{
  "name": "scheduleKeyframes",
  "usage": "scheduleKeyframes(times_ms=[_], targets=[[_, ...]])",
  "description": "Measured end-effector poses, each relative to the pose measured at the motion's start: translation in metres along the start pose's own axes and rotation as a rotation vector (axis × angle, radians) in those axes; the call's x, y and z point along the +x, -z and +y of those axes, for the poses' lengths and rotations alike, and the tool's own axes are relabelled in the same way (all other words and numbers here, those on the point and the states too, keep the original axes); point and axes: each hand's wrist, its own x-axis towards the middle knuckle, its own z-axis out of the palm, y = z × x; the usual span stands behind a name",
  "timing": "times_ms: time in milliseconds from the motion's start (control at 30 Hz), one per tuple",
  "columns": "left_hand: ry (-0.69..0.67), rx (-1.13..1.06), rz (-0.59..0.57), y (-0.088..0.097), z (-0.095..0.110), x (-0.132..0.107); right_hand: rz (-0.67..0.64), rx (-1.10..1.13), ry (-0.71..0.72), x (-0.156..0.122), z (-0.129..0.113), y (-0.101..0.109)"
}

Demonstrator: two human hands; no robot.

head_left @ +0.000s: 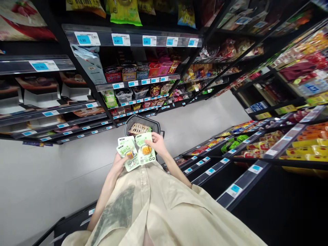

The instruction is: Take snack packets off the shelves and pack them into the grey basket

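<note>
Several flat pale-green food packets are held in front of my body, above the floor. My left hand (119,164) is closed on the left packets (130,163), which overlap, its thumb pressed over the printed food picture. Gripped by its right side, another green packet (147,159) is in my right hand (158,144), with the thumb across its front. Just beyond the packets a dark shopping basket (128,120) stands on the floor, partly hidden by them. Inside the basket lie brownish packaged goods (139,128).
Shelves with price tags (120,39) and snack bags (125,12) rise ahead. At left is a rack with white-edged cartons (38,94). To the right a sloping shelf rail (246,181) runs close to my arm. Grey floor (194,119) stretches along the aisle.
</note>
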Motion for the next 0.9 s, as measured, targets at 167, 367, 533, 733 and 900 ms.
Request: scheduleKeyframes(times_ms=[167, 367, 533, 733, 900], targets=[[0.031, -0.050, 0.067, 0.001, -0.005, -0.005, -0.073, -0.180, 0.049, -0.011, 0.026, -0.042], [-0.005, -0.037, -0.002, 0.002, -0.009, -0.008, 0.002, -0.160, 0.035, -0.014, 0.039, -0.039], [-0.123, 0.168, 0.004, -0.004, -0.018, -0.003, -0.078, 0.132, -0.186, -0.025, 0.050, -0.032], [0.006, 0.209, -0.052, -0.012, -0.026, -0.001, -0.165, 0.251, -0.338, -0.034, 0.048, -0.028], [0.089, -0.014, -0.130, -0.017, -0.025, -0.005, -0.124, 0.312, -0.324, -0.032, 0.045, -0.028]])
